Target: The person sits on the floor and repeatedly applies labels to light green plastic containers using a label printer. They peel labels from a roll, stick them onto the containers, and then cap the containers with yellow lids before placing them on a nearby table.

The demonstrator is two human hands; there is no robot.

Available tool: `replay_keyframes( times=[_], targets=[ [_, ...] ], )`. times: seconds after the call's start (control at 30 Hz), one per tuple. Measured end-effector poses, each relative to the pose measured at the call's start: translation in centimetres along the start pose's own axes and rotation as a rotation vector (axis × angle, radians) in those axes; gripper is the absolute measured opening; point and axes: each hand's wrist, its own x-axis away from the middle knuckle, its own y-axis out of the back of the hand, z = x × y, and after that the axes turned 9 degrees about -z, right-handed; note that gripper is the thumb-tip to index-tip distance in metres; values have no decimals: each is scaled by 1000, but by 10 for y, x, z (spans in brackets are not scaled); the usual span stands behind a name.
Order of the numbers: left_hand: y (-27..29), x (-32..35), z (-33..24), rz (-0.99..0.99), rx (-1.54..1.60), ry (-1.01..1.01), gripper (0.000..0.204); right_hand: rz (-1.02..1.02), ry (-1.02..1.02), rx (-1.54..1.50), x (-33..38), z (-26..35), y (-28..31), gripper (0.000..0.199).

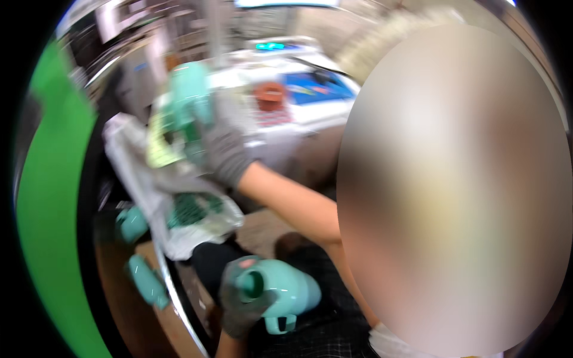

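In a grey glove, my left hand (242, 304) is closed round the mouth end of a teal jug (292, 290). The jug lies tilted over my lap, its round opening facing left and its handle hanging below. My right hand (225, 143), also in a grey glove, reaches out to the upper left. Its fingers are closed against another teal plastic vessel (191, 89), blurred by motion. Beneath that vessel shows a pale yellow-green piece (160, 140) whose kind I cannot make out.
A white plastic bag (209, 232) holds small dark green pieces. Two teal parts, one upper (132, 224) and one lower (147, 281), lie beyond a metal edge. On a white table stand an orange-red round part (270, 95) and a blue mat (316, 87). A green panel (51, 227) rises at left.
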Motion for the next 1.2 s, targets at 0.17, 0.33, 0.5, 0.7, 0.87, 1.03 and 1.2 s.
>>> replay_keyframes(
  times=[0.17, 0.33, 0.5, 0.7, 0.87, 1.03, 1.2],
  targets=[
    [-2, 1, 13, -73, 186, 208, 86, -34, -167, -144, 138, -62, 167, 74],
    [10, -16, 7, 83, 56, 264, 92, -137, -532, 399, 271, -156, 341, 55],
    [-2, -44, -2, 323, -515, -172, 79, 191, -565, 1048, 344, -246, 449, 54],
    [16, -33, 16, -203, -160, 47, 60, 110, -581, 925, 335, -246, 467, 49],
    [32, -29, 86, -323, 243, 189, 40, -376, -1005, 31, 292, -172, 408, 45],
    [-14, -1, 113, -275, 220, 161, 44, -347, -767, -446, 210, -99, 324, 56],
    [-32, -6, 77, -84, -207, 24, 38, -128, -549, -577, 205, -76, 317, 67]
  ],
)
